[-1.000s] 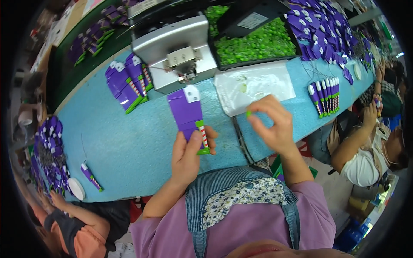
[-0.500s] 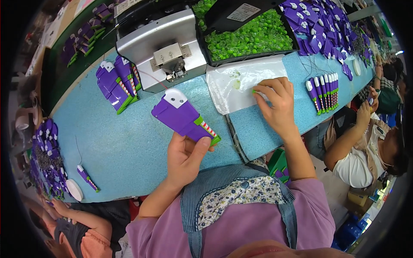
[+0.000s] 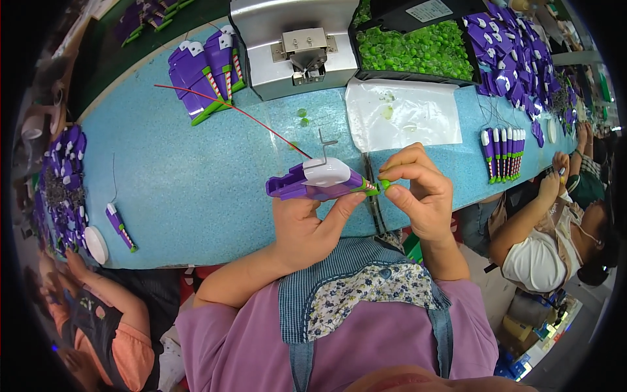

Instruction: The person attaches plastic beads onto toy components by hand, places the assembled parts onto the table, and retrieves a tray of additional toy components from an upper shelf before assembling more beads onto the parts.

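My left hand is closed round a flat purple plastic piece with a white end, a red-and-white striped strip and a green tip. It is tilted nearly edge-on. A bent metal wire stands up by its white part, and a thin red wire runs from there up to the left. Between thumb and finger of my right hand is a small round green cap, close to the piece's green tip. I cannot tell whether the two touch.
A metal press stands on the blue table, with similar purple pieces beside it. A bin of green caps lies behind a white sheet. Narrow purple pieces stand in a row at right. Co-workers sit at both sides.
My right hand has come from the white sheet to the green tip, bringing the green cap. My left hand has turned the purple piece from face-up to edge-on. The view has shifted.
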Available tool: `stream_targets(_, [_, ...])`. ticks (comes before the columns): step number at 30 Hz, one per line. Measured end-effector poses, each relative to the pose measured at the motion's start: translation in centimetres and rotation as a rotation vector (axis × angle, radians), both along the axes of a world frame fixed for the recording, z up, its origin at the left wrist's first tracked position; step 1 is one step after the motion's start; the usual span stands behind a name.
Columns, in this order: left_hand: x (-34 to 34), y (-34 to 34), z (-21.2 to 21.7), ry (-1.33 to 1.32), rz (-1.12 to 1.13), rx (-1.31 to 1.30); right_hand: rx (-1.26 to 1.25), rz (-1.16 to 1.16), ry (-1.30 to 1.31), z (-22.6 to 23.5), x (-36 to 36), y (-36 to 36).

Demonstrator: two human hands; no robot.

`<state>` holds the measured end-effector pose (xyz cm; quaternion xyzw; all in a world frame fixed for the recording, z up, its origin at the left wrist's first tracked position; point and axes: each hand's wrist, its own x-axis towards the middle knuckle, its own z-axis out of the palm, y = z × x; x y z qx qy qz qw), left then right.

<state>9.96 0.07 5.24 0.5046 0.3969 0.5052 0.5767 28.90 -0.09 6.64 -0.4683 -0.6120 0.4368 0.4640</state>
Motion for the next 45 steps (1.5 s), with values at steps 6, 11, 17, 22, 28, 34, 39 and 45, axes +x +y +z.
stream_targets(6, [-0.1, -0.3, -0.2, 0.064, 0.020, -0.006, 0.003, 0.004, -0.013, -0.2, -0.3, -0.3])
stream_targets(11, [-0.7, -0.9, -1.0, 0.029, -0.006, -0.105, -0.124, 0.037, 0.051, -0.8, -0.9, -0.5])
stream_targets(17, [-3.0, -1.1, -1.3, -0.041, -0.027, -0.153, -0.162, 0.112, -0.023, -1.1, -2.8, 0.6])
stream_targets(22, [-7.4, 0.1, -2.3, -0.117, 0.030, -0.256, -0.071, 0.201, -0.173, -0.5, -5.4, 4.5])
stream_targets(28, [-12.7, 7.4, -0.4, -0.139, 0.329, -0.244, 0.375, 0.099, -0.504, -4.6, -6.4, 9.3])
stream_targets(34, [-12.6, 13.2, -0.8, 0.991, 0.526, -0.045, 0.445, 0.122, -0.552, -4.8, -7.3, 9.2])
stream_targets(39, [-12.4, 13.0, -1.1, 0.357, 0.442, -0.201, 0.267, 0.073, -0.402, -2.9, -6.3, 8.1])
stream_targets(45, [-7.7, 5.5, 0.4, -0.132, 0.152, -0.193, 0.034, 0.140, 0.045, -0.7, -4.0, 5.1])
